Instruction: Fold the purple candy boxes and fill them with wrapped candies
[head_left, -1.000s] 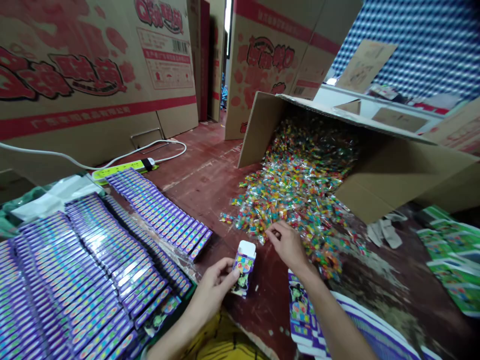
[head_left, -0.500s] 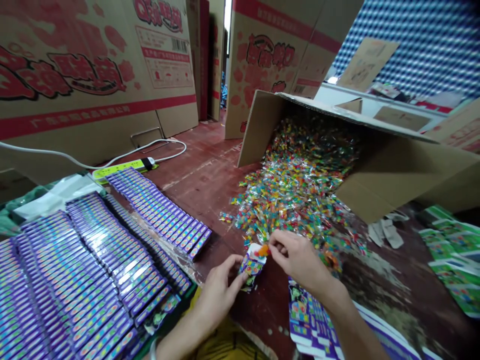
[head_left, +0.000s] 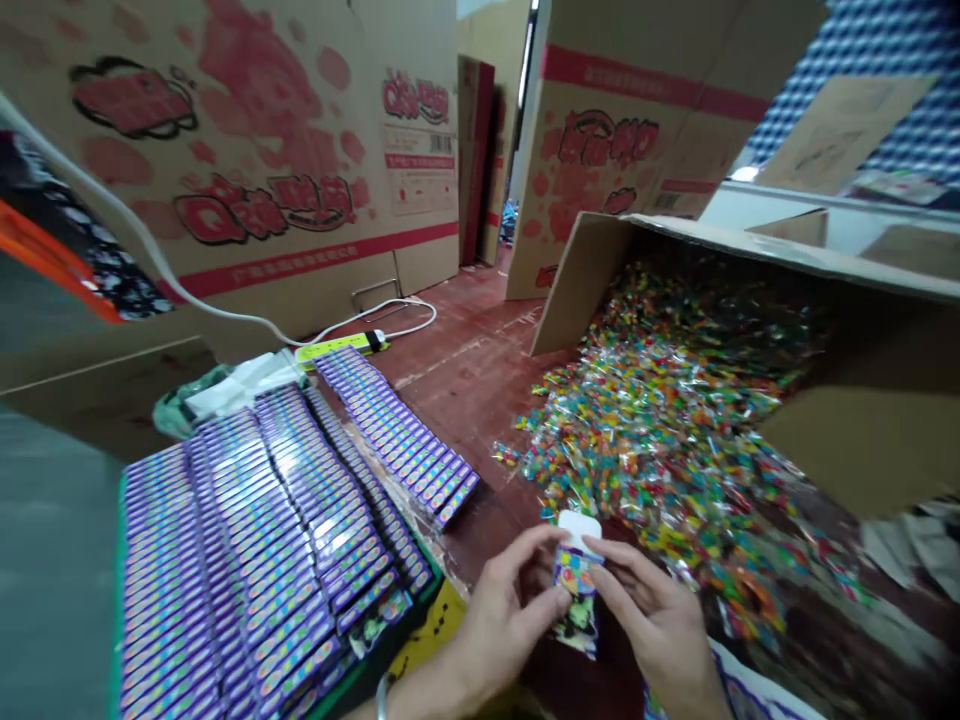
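Both hands hold one small purple printed box (head_left: pixel 576 580) with a white top flap, low in the middle of the view. My left hand (head_left: pixel 502 620) pinches it from the left with fingers curled. From the right, my right hand (head_left: pixel 660 615) closes its fingers on the box. Just beyond them lies a heap of colourful wrapped candies (head_left: pixel 660 430) spilling from a tipped cardboard box (head_left: pixel 855 440). Rows of filled purple boxes (head_left: pixel 270 540) lie to the left.
Large printed cartons (head_left: pixel 247 170) stand behind. A yellow-green power strip (head_left: pixel 341 347) with a white cable lies on the red-brown floor. A stack of flat purple box blanks (head_left: pixel 757 695) sits under my right forearm. A white-green bag (head_left: pixel 225 385) lies behind the rows.
My right hand picked a candy from the heap, brought it to the box's open top, and now grips the box together with the left. The camera swung left and down.
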